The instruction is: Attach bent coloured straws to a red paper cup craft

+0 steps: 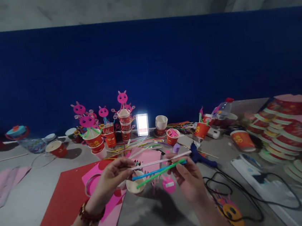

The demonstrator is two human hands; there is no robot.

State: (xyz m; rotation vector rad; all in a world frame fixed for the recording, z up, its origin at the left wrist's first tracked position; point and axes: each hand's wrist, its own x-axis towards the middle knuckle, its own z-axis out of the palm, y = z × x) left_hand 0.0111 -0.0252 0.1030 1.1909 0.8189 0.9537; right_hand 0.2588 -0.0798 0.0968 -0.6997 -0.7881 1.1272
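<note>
lower ctr: r hand (186, 175) w/ blue straw (148, 174) & green straw (154, 177), l hand (118, 174) on white straw (151, 163); red paper (62, 197) btm left.

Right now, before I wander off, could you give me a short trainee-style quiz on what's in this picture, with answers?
1. True or false: a beaded bracelet circles the wrist of the left hand.
2. Which item lies near the right hand? A) shoe; B) blue glue gun; C) hammer.
3. Fill in: the right hand holds a pale stick, a blue stick and a ____.
Key: 1. True; 2. B; 3. green stick.
</note>
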